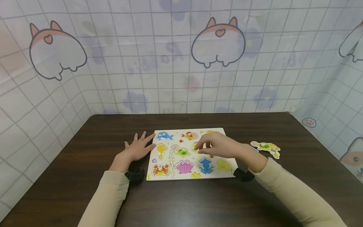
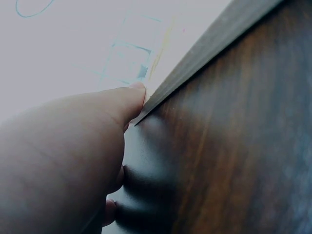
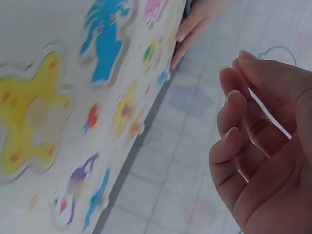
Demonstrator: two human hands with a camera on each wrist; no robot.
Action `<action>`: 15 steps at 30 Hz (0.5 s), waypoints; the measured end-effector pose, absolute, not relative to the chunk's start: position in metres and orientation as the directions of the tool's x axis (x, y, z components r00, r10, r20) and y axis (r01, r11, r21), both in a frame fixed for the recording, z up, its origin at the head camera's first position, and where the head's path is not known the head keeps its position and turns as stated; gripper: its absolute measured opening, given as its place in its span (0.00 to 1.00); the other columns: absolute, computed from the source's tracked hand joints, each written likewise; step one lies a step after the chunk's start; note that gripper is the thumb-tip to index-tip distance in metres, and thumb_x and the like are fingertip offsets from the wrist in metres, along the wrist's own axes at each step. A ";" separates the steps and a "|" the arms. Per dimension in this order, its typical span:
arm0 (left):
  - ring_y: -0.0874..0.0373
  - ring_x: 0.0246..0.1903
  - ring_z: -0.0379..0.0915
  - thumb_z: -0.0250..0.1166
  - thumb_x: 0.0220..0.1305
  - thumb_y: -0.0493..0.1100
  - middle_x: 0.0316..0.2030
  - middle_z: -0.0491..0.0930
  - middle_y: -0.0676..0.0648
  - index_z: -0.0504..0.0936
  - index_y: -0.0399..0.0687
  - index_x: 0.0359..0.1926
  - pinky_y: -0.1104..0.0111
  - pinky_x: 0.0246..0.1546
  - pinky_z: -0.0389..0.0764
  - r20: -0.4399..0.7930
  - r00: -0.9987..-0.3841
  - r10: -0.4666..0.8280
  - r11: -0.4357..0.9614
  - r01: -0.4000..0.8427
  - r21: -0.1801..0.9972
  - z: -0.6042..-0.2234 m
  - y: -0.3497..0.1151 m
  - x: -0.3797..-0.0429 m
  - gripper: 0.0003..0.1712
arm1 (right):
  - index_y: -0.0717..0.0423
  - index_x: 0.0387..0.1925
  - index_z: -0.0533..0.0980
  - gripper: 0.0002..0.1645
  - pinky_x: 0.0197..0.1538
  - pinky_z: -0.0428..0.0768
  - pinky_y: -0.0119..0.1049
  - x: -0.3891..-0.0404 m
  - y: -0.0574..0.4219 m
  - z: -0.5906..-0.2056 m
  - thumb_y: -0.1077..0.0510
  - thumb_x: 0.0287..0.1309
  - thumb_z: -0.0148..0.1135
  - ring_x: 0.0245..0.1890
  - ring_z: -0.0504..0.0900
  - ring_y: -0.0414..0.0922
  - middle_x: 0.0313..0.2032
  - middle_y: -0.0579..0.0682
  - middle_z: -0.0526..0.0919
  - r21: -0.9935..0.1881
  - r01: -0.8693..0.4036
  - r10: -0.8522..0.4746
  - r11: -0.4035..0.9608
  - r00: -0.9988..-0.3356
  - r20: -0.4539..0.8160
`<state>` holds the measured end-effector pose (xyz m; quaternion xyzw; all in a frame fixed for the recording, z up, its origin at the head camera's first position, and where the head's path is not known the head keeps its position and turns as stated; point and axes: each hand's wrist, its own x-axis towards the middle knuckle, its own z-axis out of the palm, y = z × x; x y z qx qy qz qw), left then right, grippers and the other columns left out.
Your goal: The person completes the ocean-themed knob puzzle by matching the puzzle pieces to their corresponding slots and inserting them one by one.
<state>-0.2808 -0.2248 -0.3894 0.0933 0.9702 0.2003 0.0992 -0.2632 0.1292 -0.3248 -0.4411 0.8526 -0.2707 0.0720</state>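
A pale wooden peg puzzle board [image 1: 170, 157] with colourful sea animals lies on the dark table. My left hand [image 1: 137, 148] is spread flat, fingers extended, at the board's left edge. In the left wrist view, the thumb [image 2: 131, 101] lies right at that edge. My right hand [image 1: 219, 145] hovers over the right middle of the board, close to a yellow fish [image 1: 195, 147]. Its fingers [image 3: 229, 146] are loosely bent, thumb tip near the index fingertip, and nothing shows between them. A whale [image 1: 164, 135], a crab [image 1: 160, 169] and a yellow starfish [image 1: 223, 165] carry knobs.
Several loose puzzle pieces [image 1: 266, 146], one a turtle, lie together on the table [image 1: 181, 201] to the right of the board, partly behind my right forearm. A patterned cloth [image 1: 170, 63] with a grid and cartoon animals hangs behind the table and along both sides.
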 end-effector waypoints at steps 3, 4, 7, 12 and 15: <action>0.26 0.76 0.24 0.48 0.81 0.62 0.80 0.38 0.32 0.50 0.57 0.83 0.23 0.63 0.28 -0.155 -0.961 0.228 0.901 0.148 0.408 -0.389 -0.225 -0.281 0.38 | 0.57 0.48 0.87 0.10 0.34 0.80 0.33 -0.265 0.146 -0.327 0.62 0.65 0.70 0.32 0.77 0.38 0.41 0.42 0.87 -0.520 -0.702 -0.768 0.486 -0.628 0.130; 0.26 0.76 0.24 0.48 0.81 0.62 0.80 0.38 0.32 0.51 0.57 0.83 0.23 0.63 0.28 -0.155 -0.961 0.230 0.901 0.150 0.407 -0.389 -0.225 -0.281 0.38 | 0.57 0.47 0.87 0.10 0.33 0.79 0.33 -0.265 0.152 -0.328 0.62 0.65 0.70 0.32 0.77 0.38 0.40 0.42 0.87 -0.518 -0.697 -0.760 0.495 -0.637 0.130; 0.26 0.76 0.24 0.47 0.81 0.62 0.80 0.38 0.32 0.52 0.57 0.83 0.23 0.63 0.28 -0.156 -0.959 0.236 0.900 0.155 0.408 -0.390 -0.225 -0.281 0.38 | 0.57 0.46 0.87 0.10 0.33 0.79 0.33 -0.268 0.169 -0.330 0.62 0.65 0.70 0.31 0.76 0.38 0.39 0.41 0.86 -0.525 -0.673 -0.734 0.521 -0.667 0.127; 0.26 0.76 0.23 0.47 0.81 0.61 0.80 0.37 0.32 0.53 0.57 0.83 0.23 0.63 0.28 -0.156 -0.959 0.236 0.901 0.155 0.406 -0.389 -0.226 -0.281 0.37 | 0.57 0.47 0.87 0.10 0.32 0.78 0.32 -0.269 0.198 -0.331 0.61 0.65 0.70 0.30 0.75 0.41 0.39 0.42 0.86 -0.556 -0.605 -0.677 0.569 -0.729 0.100; 0.26 0.76 0.24 0.47 0.81 0.61 0.80 0.37 0.32 0.53 0.57 0.83 0.23 0.63 0.28 -0.156 -0.960 0.234 0.901 0.154 0.405 -0.390 -0.226 -0.281 0.37 | 0.57 0.48 0.87 0.10 0.34 0.79 0.33 -0.269 0.215 -0.333 0.61 0.66 0.69 0.31 0.76 0.43 0.40 0.44 0.86 -0.570 -0.558 -0.636 0.603 -0.768 0.079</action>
